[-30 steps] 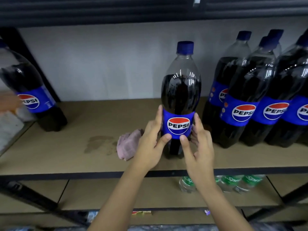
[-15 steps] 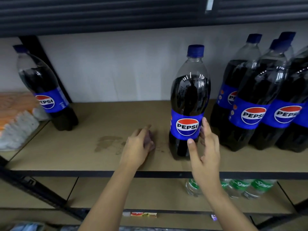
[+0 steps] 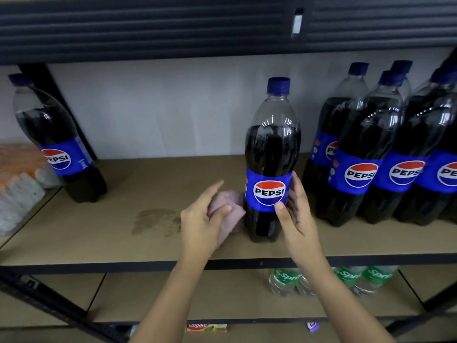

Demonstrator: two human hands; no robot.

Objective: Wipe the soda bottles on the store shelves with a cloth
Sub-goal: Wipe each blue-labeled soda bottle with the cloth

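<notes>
Over on the far left of the shelf (image 3: 103, 233) a lone bottle (image 3: 58, 147) is sitting apart, looking already dealt with I'd guess. Next to the dried stain (image 3: 153, 220) the left hand (image 3: 205, 224) is pinching the cloth (image 3: 231, 211), a soft pinkish wad, thumb on top, forefinger sticking out straight. The middle bottle (image 3: 272, 159), smooth glossy plastic with a ridged cap, is getting steadied by the right hand (image 3: 295, 211), fingers wrapping behind the label, probably so it won't tip while wiped. The pack (image 3: 385, 149) on the right is waiting, crowded together.
</notes>
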